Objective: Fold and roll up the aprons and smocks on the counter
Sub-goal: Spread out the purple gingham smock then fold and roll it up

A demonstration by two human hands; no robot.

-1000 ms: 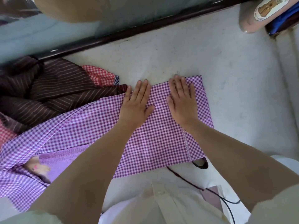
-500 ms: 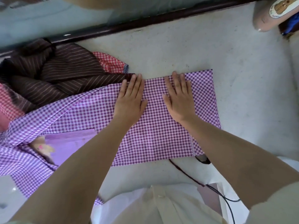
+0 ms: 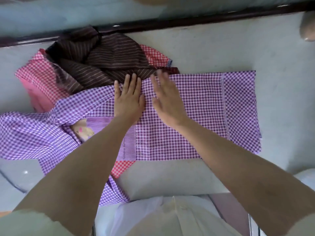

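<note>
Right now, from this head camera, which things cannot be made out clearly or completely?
Head view:
- right hand: motion blur; contact with the purple checked smock cannot be told.
- red checked garment: mostly covered by the brown striped garment and the smock.
- pocket print: partly hidden by a fold and the left forearm.
- pale object, top right: cut off by the frame edge.

Purple gingham smock (image 3: pixel 187 120) lies flat on grey counter (image 3: pixel 221 48), right part folded square. Left hand (image 3: pixel 128 97) and right hand (image 3: pixel 167 99) flat on fabric, fingers straight, side by side; right hand blurred. Brown striped garment (image 3: pixel 102 65) and red gingham garment (image 3: pixel 42 74) heaped behind left, brown overlapping red.
</note>
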